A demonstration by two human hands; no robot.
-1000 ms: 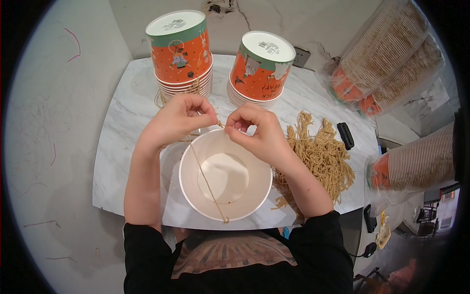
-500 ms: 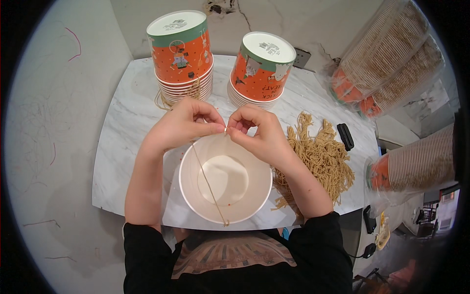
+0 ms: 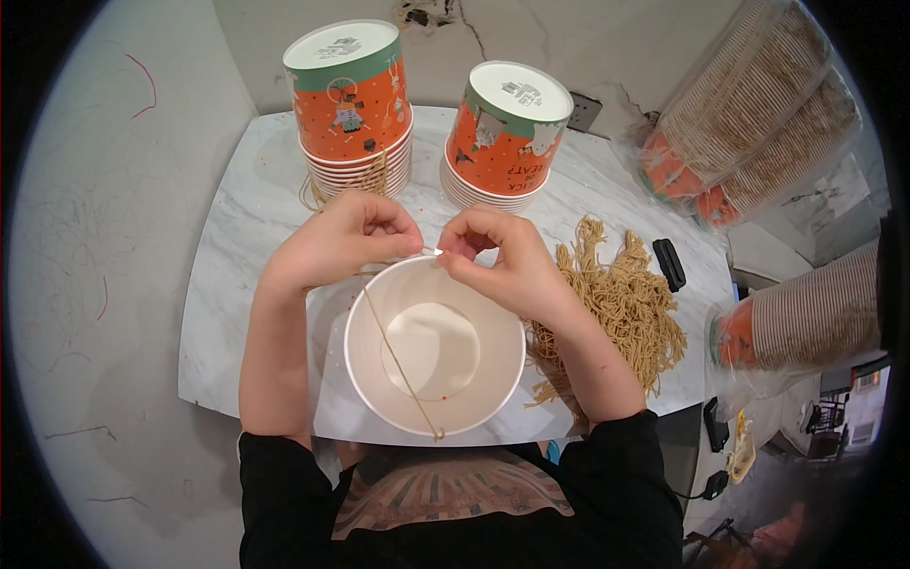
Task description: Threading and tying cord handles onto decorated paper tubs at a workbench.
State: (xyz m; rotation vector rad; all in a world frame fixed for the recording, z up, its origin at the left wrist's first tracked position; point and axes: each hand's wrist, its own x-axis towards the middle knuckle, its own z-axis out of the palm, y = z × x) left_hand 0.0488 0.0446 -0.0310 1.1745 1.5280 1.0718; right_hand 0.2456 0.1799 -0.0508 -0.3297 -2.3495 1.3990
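Note:
A white paper bucket (image 3: 434, 341) stands upright, its mouth facing me. From its near rim, a thin tan cord (image 3: 393, 356) runs across the opening toward my left hand (image 3: 346, 242). That hand is closed, thumb and finger pinching the cord just beyond the far rim. A short piece of cord with a small white tip bridges the gap to my right hand (image 3: 498, 254). The right thumb and fingertips are pinched together at this tip, right by the far rim; their exact hold is partly hidden.
Two upside-down stacks of orange and green buckets, the left stack (image 3: 351, 114) and right stack (image 3: 507, 133), stand behind. A heap of tan cords (image 3: 626, 303) lies to the right beside a black object (image 3: 669, 265). Bagged bucket stacks (image 3: 749, 104) flank the marbled table (image 3: 237, 247).
My left hand has drawn slightly left, away from the right, so a short length of cord shows between them. The bucket has shifted a little to the left.

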